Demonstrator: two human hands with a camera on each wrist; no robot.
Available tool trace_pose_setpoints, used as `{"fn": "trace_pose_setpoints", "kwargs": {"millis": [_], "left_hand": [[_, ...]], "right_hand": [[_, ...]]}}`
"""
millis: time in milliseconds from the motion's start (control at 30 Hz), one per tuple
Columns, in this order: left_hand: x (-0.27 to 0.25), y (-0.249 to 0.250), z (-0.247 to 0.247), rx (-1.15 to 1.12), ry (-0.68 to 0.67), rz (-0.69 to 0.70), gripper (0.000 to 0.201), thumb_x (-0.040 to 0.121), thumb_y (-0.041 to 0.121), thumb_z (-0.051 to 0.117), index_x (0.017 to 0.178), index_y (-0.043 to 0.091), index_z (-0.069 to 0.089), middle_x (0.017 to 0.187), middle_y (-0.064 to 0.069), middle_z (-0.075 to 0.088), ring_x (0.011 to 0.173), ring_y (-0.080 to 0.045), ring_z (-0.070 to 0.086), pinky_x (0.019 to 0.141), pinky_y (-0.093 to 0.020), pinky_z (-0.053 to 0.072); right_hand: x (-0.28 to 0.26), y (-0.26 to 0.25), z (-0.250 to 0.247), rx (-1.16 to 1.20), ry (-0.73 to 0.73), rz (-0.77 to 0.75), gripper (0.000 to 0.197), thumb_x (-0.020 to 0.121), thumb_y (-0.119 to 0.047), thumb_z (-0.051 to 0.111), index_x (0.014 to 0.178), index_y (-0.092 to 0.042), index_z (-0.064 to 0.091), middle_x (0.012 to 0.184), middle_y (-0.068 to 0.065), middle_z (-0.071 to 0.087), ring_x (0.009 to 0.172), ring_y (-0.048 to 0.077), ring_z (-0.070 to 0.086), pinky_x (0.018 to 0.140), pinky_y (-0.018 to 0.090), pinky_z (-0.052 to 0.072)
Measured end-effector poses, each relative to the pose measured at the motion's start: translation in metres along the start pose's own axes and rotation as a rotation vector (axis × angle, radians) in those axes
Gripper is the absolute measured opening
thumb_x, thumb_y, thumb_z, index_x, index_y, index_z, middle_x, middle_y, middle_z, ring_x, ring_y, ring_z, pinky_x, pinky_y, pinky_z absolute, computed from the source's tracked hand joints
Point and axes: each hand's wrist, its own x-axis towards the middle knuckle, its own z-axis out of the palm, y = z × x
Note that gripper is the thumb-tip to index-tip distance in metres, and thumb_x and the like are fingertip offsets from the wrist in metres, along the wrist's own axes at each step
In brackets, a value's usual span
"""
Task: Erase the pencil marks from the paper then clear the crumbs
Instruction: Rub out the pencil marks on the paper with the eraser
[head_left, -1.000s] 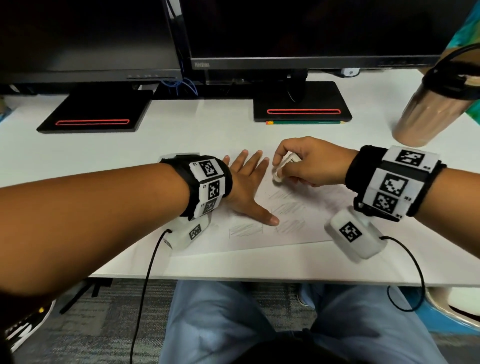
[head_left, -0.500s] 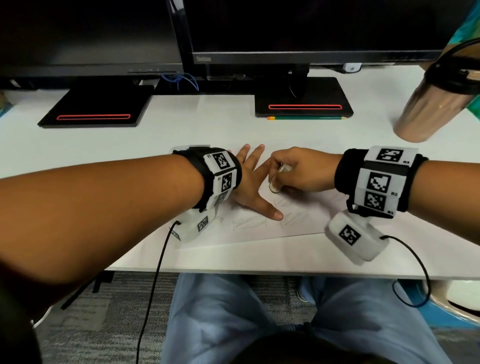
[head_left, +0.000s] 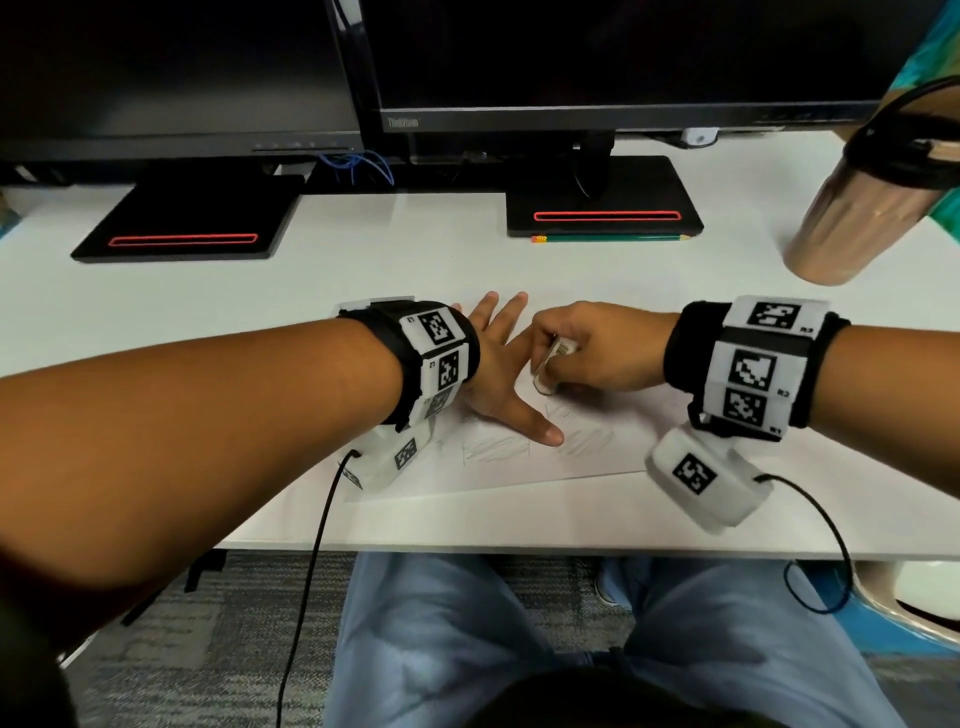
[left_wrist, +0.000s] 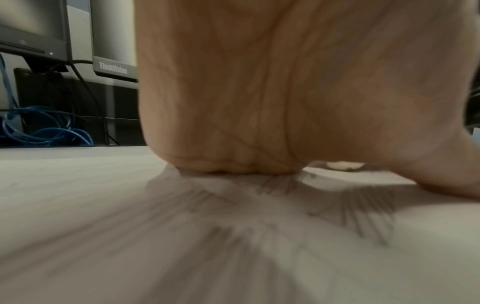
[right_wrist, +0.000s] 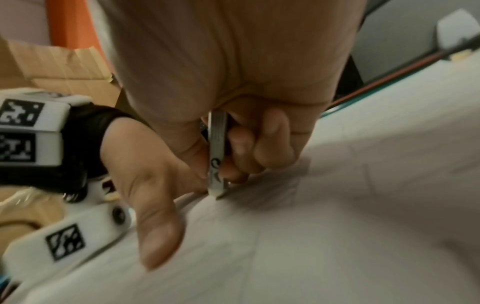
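A white sheet of paper (head_left: 613, 457) lies near the desk's front edge, with grey pencil scribbles (head_left: 498, 448) on it. My left hand (head_left: 498, 364) lies flat on the paper, fingers spread and thumb stretched toward the scribbles. My right hand (head_left: 587, 348) pinches a white eraser (head_left: 553, 358) in a printed sleeve, its lower end on the paper just right of the left thumb's base. In the right wrist view the eraser (right_wrist: 217, 156) stands on its tip between thumb and fingers over a smudged patch (right_wrist: 272, 185). More scribbles (left_wrist: 369, 209) show in the left wrist view.
Two monitors on black bases (head_left: 182, 218) (head_left: 602, 200) stand at the back of the white desk (head_left: 415, 270). A green pencil (head_left: 608, 238) lies before the right base. A bronze tumbler (head_left: 862, 218) stands at the far right. Wrist camera cables hang over the front edge.
My right hand has drawn the eraser down and left, from the paper's upper part to a spot beside the left hand. The left hand stays flat on the sheet.
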Motion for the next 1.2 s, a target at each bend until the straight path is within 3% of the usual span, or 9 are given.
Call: {"fn": "trace_pose_setpoints", "kwargs": {"millis": [100, 267, 500, 600, 700, 867, 967, 1100, 1200], "left_hand": [[0.0, 0.0, 0.0, -0.015, 0.018, 0.003, 0.135, 0.061, 0.093, 0.051, 0.15, 0.033, -0.03, 0.157, -0.004, -0.039, 0.146, -0.031, -0.032, 0.119, -0.06, -0.007], [0.002, 0.0, 0.0, -0.003, 0.004, -0.001, 0.136, 0.06, 0.094, 0.051, 0.151, 0.033, -0.029, 0.157, -0.004, -0.039, 0.145, -0.032, -0.032, 0.119, -0.062, -0.003], [0.0, 0.001, -0.001, 0.004, -0.005, 0.0, 0.134, 0.062, 0.093, 0.05, 0.151, 0.031, -0.028, 0.156, -0.005, -0.04, 0.145, -0.031, -0.033, 0.119, -0.06, -0.005], [-0.001, 0.001, -0.001, -0.016, 0.006, 0.001, 0.134, 0.062, 0.093, 0.052, 0.149, 0.033, -0.031, 0.156, -0.003, -0.04, 0.145, -0.031, -0.033, 0.119, -0.059, -0.007], [0.0, 0.001, -0.001, 0.0, -0.007, -0.007, 0.133, 0.063, 0.093, 0.051, 0.151, 0.031, -0.028, 0.156, -0.005, -0.041, 0.145, -0.031, -0.033, 0.119, -0.06, -0.006], [0.0, 0.0, -0.001, -0.006, 0.002, -0.002, 0.135, 0.062, 0.093, 0.052, 0.15, 0.032, -0.03, 0.156, -0.004, -0.04, 0.145, -0.031, -0.033, 0.119, -0.06, -0.005], [0.001, 0.0, 0.0, 0.006, -0.003, -0.003, 0.133, 0.062, 0.093, 0.051, 0.153, 0.031, -0.025, 0.156, -0.005, -0.04, 0.145, -0.032, -0.033, 0.119, -0.061, -0.004], [0.002, 0.0, 0.0, -0.003, 0.005, -0.008, 0.136, 0.06, 0.094, 0.051, 0.15, 0.032, -0.029, 0.157, -0.003, -0.039, 0.145, -0.031, -0.032, 0.119, -0.061, -0.004], [0.003, 0.001, 0.0, 0.018, 0.0, -0.017, 0.132, 0.062, 0.094, 0.049, 0.153, 0.031, -0.022, 0.157, -0.006, -0.039, 0.145, -0.032, -0.032, 0.119, -0.061, -0.003]], "right_hand": [[0.002, 0.007, -0.011, -0.012, 0.101, 0.053, 0.004, 0.085, -0.022, 0.066, 0.086, -0.02, 0.062, 0.092, -0.004, 0.067, 0.081, 0.015, 0.062, 0.084, 0.041, 0.054], [0.001, 0.005, -0.006, -0.011, 0.033, 0.018, 0.005, 0.085, -0.02, 0.067, 0.088, -0.017, 0.063, 0.086, -0.005, 0.069, 0.074, 0.011, 0.062, 0.073, 0.03, 0.052], [0.0, 0.005, -0.002, -0.013, 0.01, -0.01, 0.006, 0.085, -0.02, 0.067, 0.089, -0.017, 0.062, 0.091, -0.006, 0.069, 0.081, 0.013, 0.062, 0.075, 0.031, 0.051], [0.002, 0.011, -0.01, -0.011, 0.099, 0.039, 0.007, 0.085, -0.021, 0.068, 0.089, -0.018, 0.064, 0.086, -0.009, 0.066, 0.082, 0.016, 0.061, 0.077, 0.032, 0.052], [0.003, 0.007, -0.002, -0.021, 0.021, -0.009, 0.004, 0.085, -0.021, 0.066, 0.086, -0.022, 0.062, 0.092, -0.006, 0.069, 0.085, 0.016, 0.064, 0.078, 0.033, 0.053], [0.002, 0.007, -0.009, 0.015, 0.084, 0.043, 0.004, 0.085, -0.019, 0.067, 0.086, -0.018, 0.064, 0.072, -0.011, 0.067, 0.066, 0.006, 0.062, 0.067, 0.027, 0.046], [0.0, 0.001, -0.003, -0.001, -0.033, 0.007, 0.005, 0.085, -0.019, 0.067, 0.088, -0.017, 0.065, 0.083, -0.004, 0.071, 0.074, 0.012, 0.064, 0.071, 0.029, 0.051], [0.003, 0.005, -0.007, 0.008, 0.077, 0.045, 0.003, 0.084, -0.022, 0.067, 0.084, -0.022, 0.064, 0.082, -0.002, 0.072, 0.073, 0.014, 0.065, 0.074, 0.034, 0.053], [0.002, -0.003, -0.001, -0.017, 0.012, -0.002, 0.003, 0.086, -0.02, 0.065, 0.086, -0.022, 0.063, 0.088, -0.005, 0.071, 0.082, 0.014, 0.065, 0.078, 0.029, 0.052]]}}
